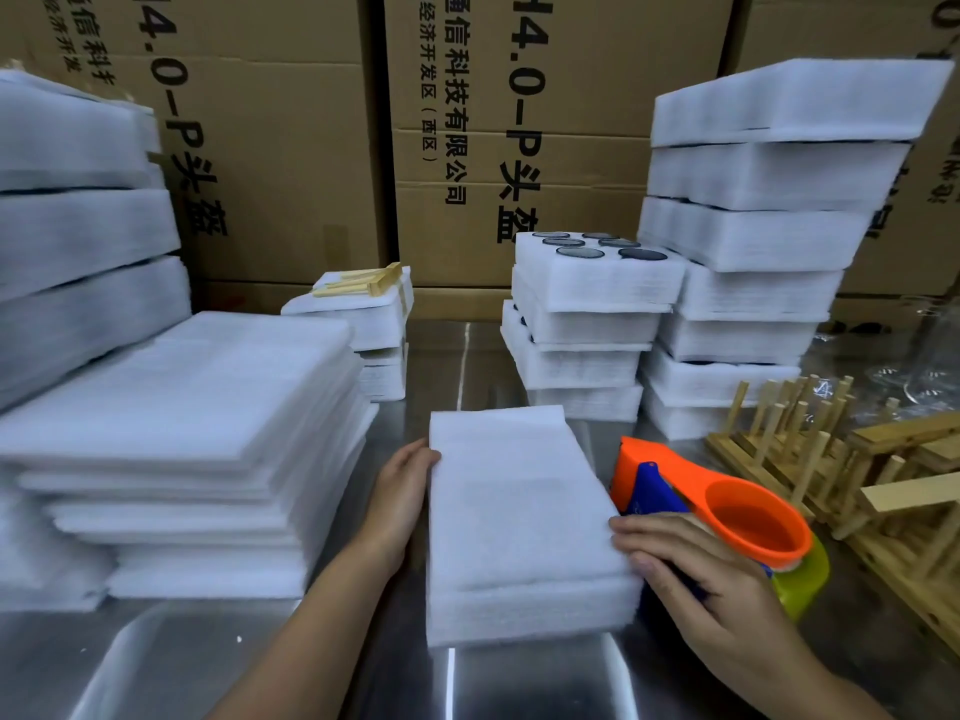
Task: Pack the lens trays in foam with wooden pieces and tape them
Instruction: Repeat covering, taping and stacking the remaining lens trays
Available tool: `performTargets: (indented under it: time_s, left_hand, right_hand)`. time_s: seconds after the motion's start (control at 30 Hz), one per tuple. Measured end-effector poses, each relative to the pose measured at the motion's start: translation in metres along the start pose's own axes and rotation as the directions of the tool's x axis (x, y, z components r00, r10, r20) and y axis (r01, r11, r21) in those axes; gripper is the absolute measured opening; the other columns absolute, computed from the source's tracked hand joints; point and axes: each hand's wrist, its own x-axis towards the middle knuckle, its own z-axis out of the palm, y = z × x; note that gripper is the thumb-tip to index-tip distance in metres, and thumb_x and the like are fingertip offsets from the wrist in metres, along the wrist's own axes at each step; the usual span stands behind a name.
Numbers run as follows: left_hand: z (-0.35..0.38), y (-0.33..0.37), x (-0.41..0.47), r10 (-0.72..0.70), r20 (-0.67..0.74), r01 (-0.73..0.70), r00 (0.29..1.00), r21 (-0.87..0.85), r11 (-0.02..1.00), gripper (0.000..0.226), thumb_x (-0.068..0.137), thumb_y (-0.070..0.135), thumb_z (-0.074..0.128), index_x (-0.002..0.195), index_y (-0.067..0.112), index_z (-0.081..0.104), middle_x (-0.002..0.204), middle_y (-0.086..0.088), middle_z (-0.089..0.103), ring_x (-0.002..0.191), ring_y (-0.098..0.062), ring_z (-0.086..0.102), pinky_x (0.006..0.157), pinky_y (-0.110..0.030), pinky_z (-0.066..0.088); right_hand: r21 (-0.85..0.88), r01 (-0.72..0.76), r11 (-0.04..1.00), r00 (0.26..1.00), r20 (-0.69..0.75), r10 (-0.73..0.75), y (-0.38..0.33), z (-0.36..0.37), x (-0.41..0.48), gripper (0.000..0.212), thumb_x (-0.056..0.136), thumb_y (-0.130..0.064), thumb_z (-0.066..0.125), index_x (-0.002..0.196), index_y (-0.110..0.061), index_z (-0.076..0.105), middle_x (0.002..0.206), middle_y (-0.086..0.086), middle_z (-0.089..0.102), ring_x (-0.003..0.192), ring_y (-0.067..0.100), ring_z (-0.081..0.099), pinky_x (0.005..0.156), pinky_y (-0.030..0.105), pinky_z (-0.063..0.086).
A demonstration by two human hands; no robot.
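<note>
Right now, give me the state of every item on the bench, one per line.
Foam pack: closed, flat, untaped.
Left hand: steadying its left edge.
Right hand: on tape dispenser.
Lens tray: uncovered, atop stack.
Foam sheets: stacked.
Wooden racks: untouched.

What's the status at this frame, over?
Left hand steadies foam pack. Right hand on tape dispenser at pack's edge. Nothing blocking.

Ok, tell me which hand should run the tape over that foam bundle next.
Right hand: it already rests on the tape dispenser beside the foam bundle. The left hand steadies the bundle's far side.
</note>
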Motion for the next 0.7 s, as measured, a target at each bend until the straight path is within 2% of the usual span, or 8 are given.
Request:
performTargets:
  time_s: [0.07,0.17,0.27,0.47,0.57,0.63,0.7]
  left_hand:
    - [-0.0006,0.0009,-0.0009,0.007,0.021,-0.007,1.0,-0.004,1.0,0.03,0.089,0.015,0.044,0.093,0.024,0.073,0.089,0.003,0.074,0.085,-0.015,0.068,0.071,-0.029,0.048]
    - [-0.0011,0.0022,-0.001,0.004,0.037,-0.004,0.999,-0.011,1.0,0.034,0.085,0.012,0.043,0.076,0.024,0.074,0.082,-0.002,0.074,0.073,-0.015,0.067,0.07,-0.031,0.047]
    - [-0.0017,0.0021,-0.001,0.0,0.048,0.001,0.999,-0.008,1.0,0.029,0.082,0.011,0.044,0.077,0.017,0.071,0.081,-0.007,0.072,0.071,-0.018,0.064,0.069,-0.032,0.045]
    - [-0.001,0.0025,-0.0036,0.047,0.08,-0.049,0.996,0.024,0.998,0.035,0.084,0.014,0.043,0.079,0.028,0.074,0.078,0.004,0.073,0.064,-0.006,0.066,0.062,-0.027,0.045]
    - [0.0001,0.0034,-0.0048,0.069,0.076,-0.071,0.995,0.03,0.997,0.037,0.085,0.014,0.042,0.078,0.031,0.073,0.076,0.008,0.073,0.063,-0.002,0.065,0.059,-0.026,0.043]
    - [-0.0001,0.0032,-0.0049,0.056,0.09,-0.06,0.994,0.04,0.997,0.036,0.086,0.015,0.041,0.081,0.031,0.073,0.08,0.006,0.073,0.066,-0.003,0.066,0.062,-0.028,0.043]
    - [-0.0011,0.002,-0.0022,0.022,0.088,-0.027,0.996,0.051,0.998,0.032,0.087,0.017,0.043,0.094,0.026,0.072,0.097,-0.004,0.072,0.082,-0.012,0.068,0.07,-0.032,0.048]
  right_hand:
    - [0.028,-0.061,0.998,0.998,0.018,0.06,0.0015,0.0004,-0.0026,0.016,0.085,-0.024,0.064,0.091,-0.013,0.074,0.115,-0.008,0.065,0.109,-0.002,0.059,0.093,0.015,0.043]
    - [0.112,-0.152,0.982,0.986,0.082,0.144,0.0028,0.0006,-0.0063,0.015,0.078,-0.024,0.071,0.092,-0.02,0.07,0.123,-0.012,0.061,0.115,-0.003,0.055,0.097,0.015,0.041]
    - [0.134,-0.154,0.979,0.986,0.084,0.144,0.0023,0.001,-0.0056,0.015,0.077,-0.026,0.069,0.091,-0.022,0.069,0.12,-0.015,0.063,0.112,-0.003,0.058,0.095,0.014,0.042]
    - [0.073,-0.069,0.995,0.997,0.043,0.066,0.0029,0.001,-0.0047,0.013,0.075,-0.021,0.07,0.088,-0.02,0.071,0.111,-0.012,0.067,0.106,0.0,0.062,0.091,0.016,0.046]
    - [0.072,-0.056,0.996,0.998,0.038,0.053,0.0028,0.0004,-0.0048,0.013,0.076,-0.025,0.069,0.089,-0.02,0.072,0.111,-0.011,0.067,0.105,0.0,0.062,0.09,0.017,0.046]
    - [0.07,-0.061,0.996,0.997,0.044,0.058,0.0036,0.0001,-0.0049,0.014,0.077,-0.026,0.07,0.089,-0.02,0.072,0.112,-0.011,0.067,0.105,0.001,0.062,0.09,0.017,0.047]
    - [0.073,-0.071,0.995,0.996,0.054,0.067,0.0037,0.0002,-0.0049,0.013,0.076,-0.025,0.071,0.089,-0.021,0.072,0.112,-0.013,0.067,0.105,0.001,0.062,0.09,0.018,0.047]
